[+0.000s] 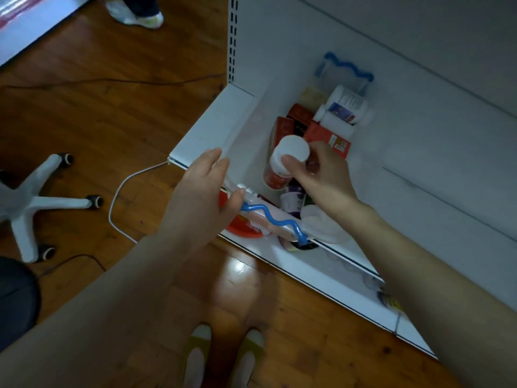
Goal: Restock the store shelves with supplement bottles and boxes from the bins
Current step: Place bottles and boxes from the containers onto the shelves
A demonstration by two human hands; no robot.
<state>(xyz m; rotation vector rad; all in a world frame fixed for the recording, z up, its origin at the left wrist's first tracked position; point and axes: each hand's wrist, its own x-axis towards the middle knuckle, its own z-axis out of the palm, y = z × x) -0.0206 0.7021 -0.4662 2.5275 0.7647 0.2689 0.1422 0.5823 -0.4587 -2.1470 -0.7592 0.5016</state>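
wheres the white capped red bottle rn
Head view, centre: the red bottle is gripped by the right hand over the clear bin, beside the red boxes.

A shop: white slotted shelving point(233, 37) holding boxed goods point(327, 135).

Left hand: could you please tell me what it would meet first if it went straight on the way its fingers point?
Probably the bare white shelf floor, left of the red boxes; the left hand is open, and depth is unclear.
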